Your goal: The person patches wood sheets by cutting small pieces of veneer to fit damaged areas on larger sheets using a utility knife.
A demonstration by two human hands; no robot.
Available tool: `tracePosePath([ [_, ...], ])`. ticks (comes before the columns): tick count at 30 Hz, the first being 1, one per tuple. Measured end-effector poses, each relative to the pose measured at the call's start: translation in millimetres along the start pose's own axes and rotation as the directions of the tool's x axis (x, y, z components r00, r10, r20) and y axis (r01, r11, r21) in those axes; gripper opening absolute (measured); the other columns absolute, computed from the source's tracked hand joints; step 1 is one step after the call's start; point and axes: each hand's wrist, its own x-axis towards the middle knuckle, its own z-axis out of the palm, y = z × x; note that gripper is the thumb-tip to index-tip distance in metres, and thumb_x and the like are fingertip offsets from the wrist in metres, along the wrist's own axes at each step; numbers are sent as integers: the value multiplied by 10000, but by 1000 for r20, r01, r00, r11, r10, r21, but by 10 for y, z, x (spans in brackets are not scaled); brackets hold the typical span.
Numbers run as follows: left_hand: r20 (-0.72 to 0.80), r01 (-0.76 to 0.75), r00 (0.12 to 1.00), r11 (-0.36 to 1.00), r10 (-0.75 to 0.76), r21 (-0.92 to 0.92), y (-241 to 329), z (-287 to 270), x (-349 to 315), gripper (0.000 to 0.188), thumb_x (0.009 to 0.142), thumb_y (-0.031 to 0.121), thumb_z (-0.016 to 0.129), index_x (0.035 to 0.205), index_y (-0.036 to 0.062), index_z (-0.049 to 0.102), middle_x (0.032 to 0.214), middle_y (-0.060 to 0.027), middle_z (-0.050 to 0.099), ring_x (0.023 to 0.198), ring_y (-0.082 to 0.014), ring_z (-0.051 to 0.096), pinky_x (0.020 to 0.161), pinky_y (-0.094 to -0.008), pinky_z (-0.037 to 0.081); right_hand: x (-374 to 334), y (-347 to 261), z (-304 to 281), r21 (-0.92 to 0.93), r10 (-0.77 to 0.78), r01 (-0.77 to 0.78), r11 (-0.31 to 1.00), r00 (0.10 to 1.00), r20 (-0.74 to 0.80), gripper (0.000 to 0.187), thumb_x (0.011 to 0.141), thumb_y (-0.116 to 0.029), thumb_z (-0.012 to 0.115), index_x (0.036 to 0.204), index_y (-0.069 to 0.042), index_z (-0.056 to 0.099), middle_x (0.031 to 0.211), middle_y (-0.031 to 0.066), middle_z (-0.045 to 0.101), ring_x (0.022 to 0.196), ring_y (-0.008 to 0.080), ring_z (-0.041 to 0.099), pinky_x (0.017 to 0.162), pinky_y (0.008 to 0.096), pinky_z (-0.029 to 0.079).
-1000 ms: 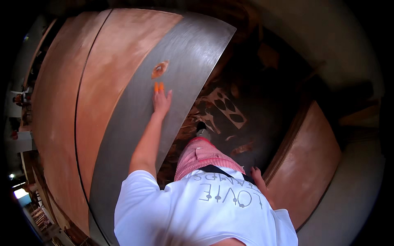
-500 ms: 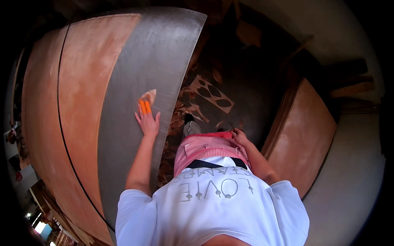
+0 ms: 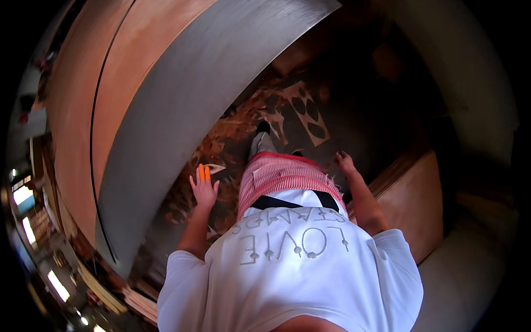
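Two orange finger covers (image 3: 207, 173) tip the left hand (image 3: 204, 191), its fingers extended, just right of the grey tabletop (image 3: 177, 88). A pale leaf-shaped piece (image 3: 219, 167) lies right at those fingertips, beyond the tabletop's edge, its long axis roughly crosswise, one point aimed away from the tabletop; whether it is pinched, I cannot tell. Left is the nearer hand. Farther from the tabletop, the right hand (image 3: 345, 163) curls around a small dark tool (image 3: 341, 151). Brown scraps (image 3: 224, 135) litter the floor beside the tabletop.
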Motion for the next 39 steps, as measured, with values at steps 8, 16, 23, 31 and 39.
tracePosePath([
  [8,195,429,902,850,-385,-306,774,384,-930,575,800,376,534,1240,28,407,1323,-187,337,1198,-317,353,997,-481,235,405,944,-494,-620,-99,126,775,992,77,417,785,-389,519,825,18,595,724,213,603,736,330,605,639,394,458],
  [16,424,675,737,612,-527,-413,1126,1268,-2632,586,817,383,506,1258,17,385,1319,-229,322,1141,-372,399,944,-413,331,259,802,-25,-663,-172,301,685,952,254,348,794,-326,537,852,12,589,675,144,596,646,244,589,586,345,452],
  [23,456,747,607,272,-651,-606,873,1760,-3340,594,844,410,466,1270,9,362,1311,-239,326,1166,-362,382,945,-386,336,-280,351,883,-493,-210,359,792,919,333,299,808,-322,540,820,-27,588,599,56,557,549,136,525,499,300,412],
  [31,484,697,482,-15,-730,-717,286,2042,-4631,573,850,415,460,1257,20,378,1262,-216,400,1160,-348,390,953,-380,327,-983,950,1945,-759,-175,483,436,873,455,341,819,-362,533,829,-26,591,613,64,572,555,164,538,526,308,421],
  [39,593,738,289,-220,-752,-638,182,2709,-6104,551,844,378,481,1236,0,398,1258,-219,404,1164,-339,388,959,-385,325,-1826,933,3400,-679,-116,705,202,706,699,337,841,-349,507,906,-26,577,655,78,589,601,182,563,558,329,433],
])
